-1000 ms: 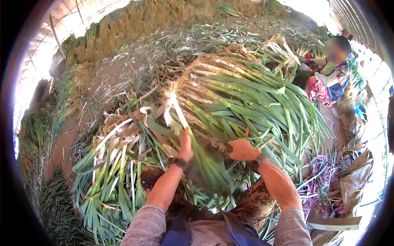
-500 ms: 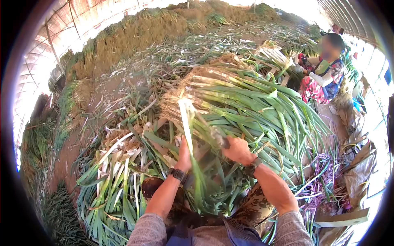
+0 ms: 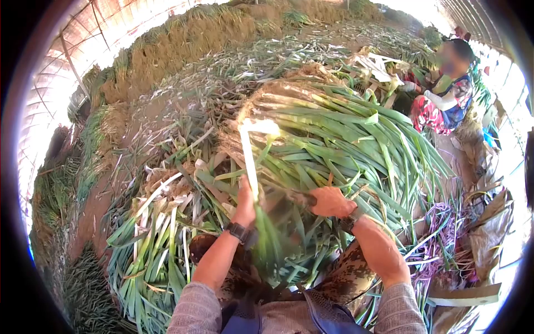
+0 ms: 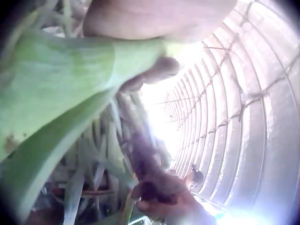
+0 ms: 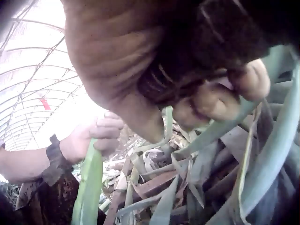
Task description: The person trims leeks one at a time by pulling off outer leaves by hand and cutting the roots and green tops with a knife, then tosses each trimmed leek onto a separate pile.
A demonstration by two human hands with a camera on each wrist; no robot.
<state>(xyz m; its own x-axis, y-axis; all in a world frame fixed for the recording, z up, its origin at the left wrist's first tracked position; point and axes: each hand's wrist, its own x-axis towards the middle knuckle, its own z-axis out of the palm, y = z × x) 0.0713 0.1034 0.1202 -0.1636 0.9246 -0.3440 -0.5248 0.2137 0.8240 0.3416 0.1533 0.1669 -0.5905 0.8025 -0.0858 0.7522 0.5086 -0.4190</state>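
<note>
My left hand (image 3: 245, 203) grips one long green onion (image 3: 250, 161), its bare white stem pointing up and its green leaves hanging toward my lap. In the left wrist view, the onion's leaves (image 4: 61, 79) fill the near left. My right hand (image 3: 331, 202) holds a dark tool (image 3: 300, 197) with its front end toward the onion. Fingers curl round the tool's dark body (image 5: 178, 70) in the right wrist view; I cannot tell its exact kind. Just beyond both hands lies a large heap of green onions (image 3: 345, 128), roots to the left.
A smaller pile of onions (image 3: 150, 267) with white stems lies at my left. Loose peelings (image 3: 194, 100) litter the ground. Another person (image 3: 453, 97) sits at the far right. Purple strands (image 3: 439, 239) and a pale board (image 3: 464, 295) lie to my right.
The onion in my left hand has gone from slanted to more upright, and loose skin near its root end has shifted to the right. Both hands keep their holds and stay nearly in place.
</note>
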